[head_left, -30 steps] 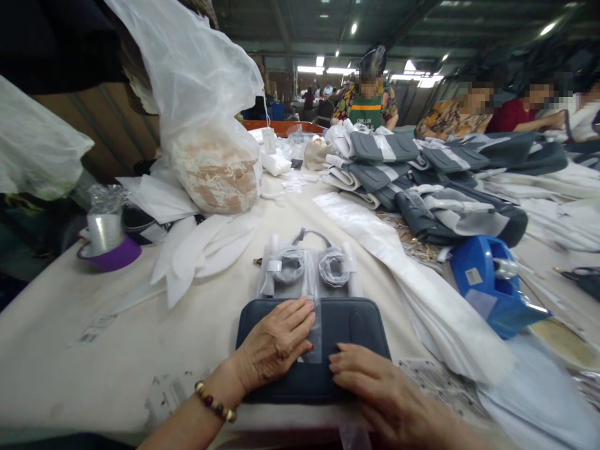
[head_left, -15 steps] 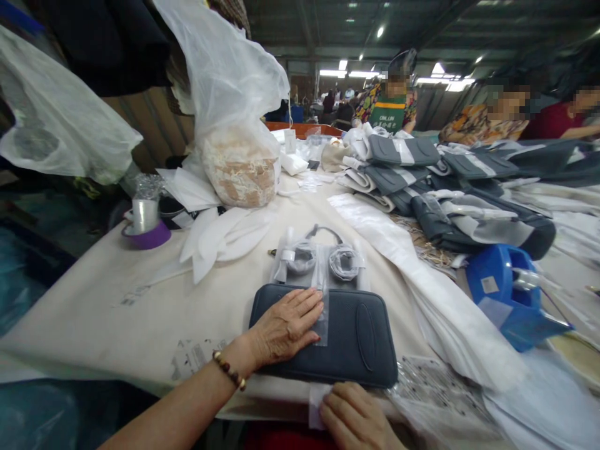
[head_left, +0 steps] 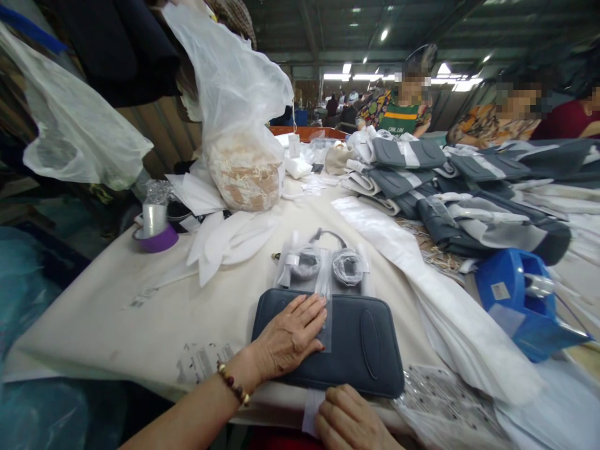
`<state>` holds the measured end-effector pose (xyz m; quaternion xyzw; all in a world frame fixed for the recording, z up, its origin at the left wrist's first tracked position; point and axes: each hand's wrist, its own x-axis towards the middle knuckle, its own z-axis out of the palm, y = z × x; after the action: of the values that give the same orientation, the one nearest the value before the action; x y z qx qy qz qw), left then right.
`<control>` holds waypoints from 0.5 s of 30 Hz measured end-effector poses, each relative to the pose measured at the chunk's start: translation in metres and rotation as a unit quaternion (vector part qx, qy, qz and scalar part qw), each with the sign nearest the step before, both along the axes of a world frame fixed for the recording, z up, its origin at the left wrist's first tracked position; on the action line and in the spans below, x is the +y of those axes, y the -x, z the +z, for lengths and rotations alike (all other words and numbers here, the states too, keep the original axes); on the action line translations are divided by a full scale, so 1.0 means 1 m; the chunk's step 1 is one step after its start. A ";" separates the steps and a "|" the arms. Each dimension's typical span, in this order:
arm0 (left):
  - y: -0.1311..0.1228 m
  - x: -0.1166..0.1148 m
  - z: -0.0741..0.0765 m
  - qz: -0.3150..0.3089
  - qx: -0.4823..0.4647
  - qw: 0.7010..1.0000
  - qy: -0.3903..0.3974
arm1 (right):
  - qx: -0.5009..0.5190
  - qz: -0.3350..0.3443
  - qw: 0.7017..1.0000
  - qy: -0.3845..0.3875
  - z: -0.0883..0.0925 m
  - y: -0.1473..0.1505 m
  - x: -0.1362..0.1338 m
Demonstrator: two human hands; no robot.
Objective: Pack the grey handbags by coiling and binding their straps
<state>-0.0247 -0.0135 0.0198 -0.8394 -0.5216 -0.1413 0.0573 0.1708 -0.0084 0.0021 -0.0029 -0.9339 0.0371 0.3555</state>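
A dark blue padded bag (head_left: 335,369) lies flat on the table before me, an oval outline stitched on its right side. Its wrapped handles (head_left: 347,267) extend beyond the far edge in clear plastic. My left hand (head_left: 293,334) rests flat on the bag, fingers stretched, with the fingertips on a translucent strip (head_left: 327,340) that runs down the middle. Below the near edge, my right hand (head_left: 349,417) is closed, its curled fingers at the side of a whitish translucent strip end (head_left: 311,414) hanging there.
A blue tape dispenser (head_left: 515,300) stands on the right beside white sheeting (head_left: 450,312). Dark bags (head_left: 412,153) are piled behind it. At left are a tape roll in a purple ring (head_left: 159,240), white foam pieces (head_left: 225,240) and a plastic-wrapped bundle (head_left: 246,169). Several people sit opposite.
The whole view has shifted slightly, so things appear a little to the right and lower. Both hands stay in nearly the same places against the bag.
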 end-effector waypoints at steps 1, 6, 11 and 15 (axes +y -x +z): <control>-0.001 -0.001 -0.001 0.002 -0.002 1.000 -0.007 | 0.003 0.001 1.000 -0.001 0.001 0.002 0.001; -0.005 -0.001 -0.006 0.009 -0.019 1.000 -0.008 | -0.020 0.009 0.997 0.072 0.020 0.010 0.017; -0.003 -0.002 -0.006 0.015 -0.039 0.999 0.009 | -0.070 -0.013 0.975 0.212 0.024 0.016 0.036; -0.002 -0.003 -0.006 0.011 -0.053 0.998 0.012 | -0.160 -0.079 0.938 0.298 0.020 0.017 0.042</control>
<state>-0.0228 -0.0165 0.0138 -0.8258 -0.5346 -0.1785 0.0208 0.1542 0.0339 0.0217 -0.1885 -0.9215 0.2840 0.1862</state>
